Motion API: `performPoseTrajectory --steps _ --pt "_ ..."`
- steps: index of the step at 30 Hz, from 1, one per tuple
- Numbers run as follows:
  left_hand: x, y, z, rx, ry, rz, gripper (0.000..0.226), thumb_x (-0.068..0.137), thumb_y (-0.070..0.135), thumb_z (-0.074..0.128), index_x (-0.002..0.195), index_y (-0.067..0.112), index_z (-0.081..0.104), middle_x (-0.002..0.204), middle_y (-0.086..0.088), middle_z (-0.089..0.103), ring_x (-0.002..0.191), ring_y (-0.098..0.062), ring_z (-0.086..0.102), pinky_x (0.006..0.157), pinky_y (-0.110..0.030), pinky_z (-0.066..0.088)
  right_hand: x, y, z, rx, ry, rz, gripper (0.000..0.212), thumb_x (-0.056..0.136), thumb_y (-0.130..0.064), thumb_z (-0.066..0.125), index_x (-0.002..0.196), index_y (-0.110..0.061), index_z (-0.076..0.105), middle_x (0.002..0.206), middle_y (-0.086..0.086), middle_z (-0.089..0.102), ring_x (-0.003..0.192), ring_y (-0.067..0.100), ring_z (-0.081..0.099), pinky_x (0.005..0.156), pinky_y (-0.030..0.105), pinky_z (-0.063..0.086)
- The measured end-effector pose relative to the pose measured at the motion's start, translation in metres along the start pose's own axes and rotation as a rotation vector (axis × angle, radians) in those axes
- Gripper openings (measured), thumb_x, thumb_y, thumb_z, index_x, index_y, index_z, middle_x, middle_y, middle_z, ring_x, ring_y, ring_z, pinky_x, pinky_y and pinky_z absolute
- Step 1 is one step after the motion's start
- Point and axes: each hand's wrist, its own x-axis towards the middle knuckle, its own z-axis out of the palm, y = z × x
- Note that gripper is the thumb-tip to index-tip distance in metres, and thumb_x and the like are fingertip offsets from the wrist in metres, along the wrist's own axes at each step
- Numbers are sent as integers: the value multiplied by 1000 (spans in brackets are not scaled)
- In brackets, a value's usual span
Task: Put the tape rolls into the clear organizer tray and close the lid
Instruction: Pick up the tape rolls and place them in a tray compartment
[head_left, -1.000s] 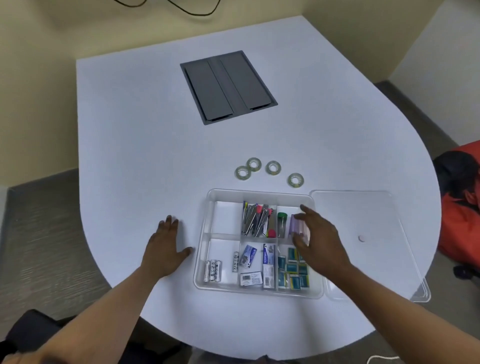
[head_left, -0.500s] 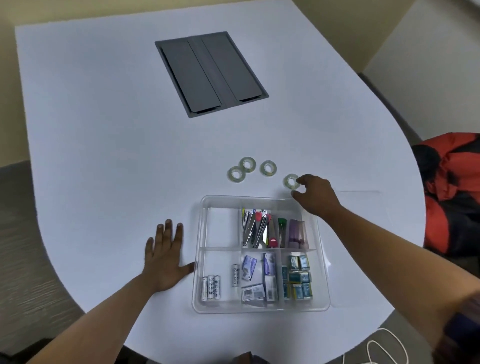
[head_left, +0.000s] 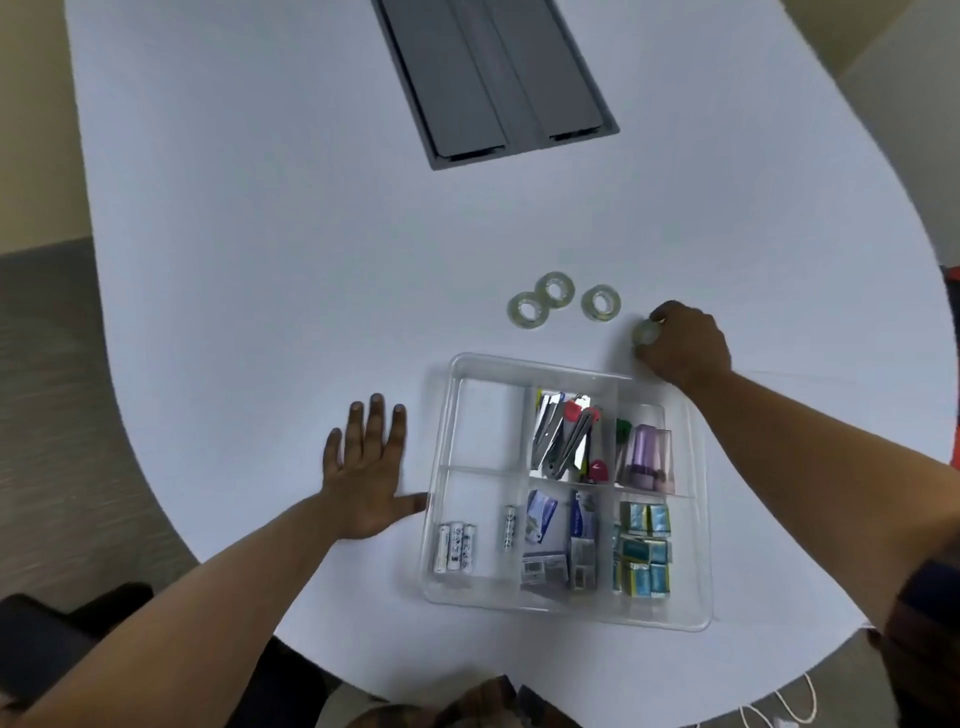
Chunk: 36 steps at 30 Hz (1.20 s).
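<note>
Where half a second ago the right hand (head_left: 684, 349) only reached toward the nearest tape roll (head_left: 645, 333), its fingers now curl around that roll, pinching it at the fingertips with the ring tilted up on edge, its hole facing left toward the other rolls. Whether it has left the table (head_left: 260, 260) I cannot tell. The left hand (head_left: 365, 478) lies flat as before, fingers spread wide, thumb touching the left wall of the clear organizer tray (head_left: 441, 415).

Three more tape rolls (head_left: 563, 305) lie flat just left of the gripping fingers, small glossy translucent rings with holes facing up; the two farthest left touch each other. The tray, just nearer than the right hand's knuckles, is a rectangular box of transparent hard plastic with rounded corners and thin dividers. Its far-left compartment is bare; others hold metal clips (head_left: 563, 439), a purple cylinder (head_left: 645, 454), batteries (head_left: 456, 546) and small blue boxes (head_left: 643, 553). The white table is smooth and matte, with a grey rectangular panel (head_left: 493, 73) set into it beyond the fingers.
</note>
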Motion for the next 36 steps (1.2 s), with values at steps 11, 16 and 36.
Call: performPoseTrajectory --steps 11,16,36 --pt "-4 4 -6 -17 -37 -3 114 77 75 47 128 31 -45 140 0 -51 132 -25 -45 113 -49 -18 -93 -59 -2 323 16 -538 9 80 -34 74 81 -25 73 113 -1 67 101 18 62 85 34 49" --pt "-5 3 -5 -24 -30 -8 115 76 75 47 127 32 -47 139 2 -53 131 -23 -47 112 -49 -19 -131 -76 24 -44 -202 -749 22 85 -40 68 99 -24 74 104 1 60 97 23 56 77 34 48" --pt "-5 2 -7 -17 -60 -1 115 77 75 46 126 31 -48 138 -1 -55 129 -25 -48 110 -48 -20 -131 -95 32 -327 -280 -818 31 94 -33 50 87 -12 71 91 8 62 88 27 58 68 31 37"
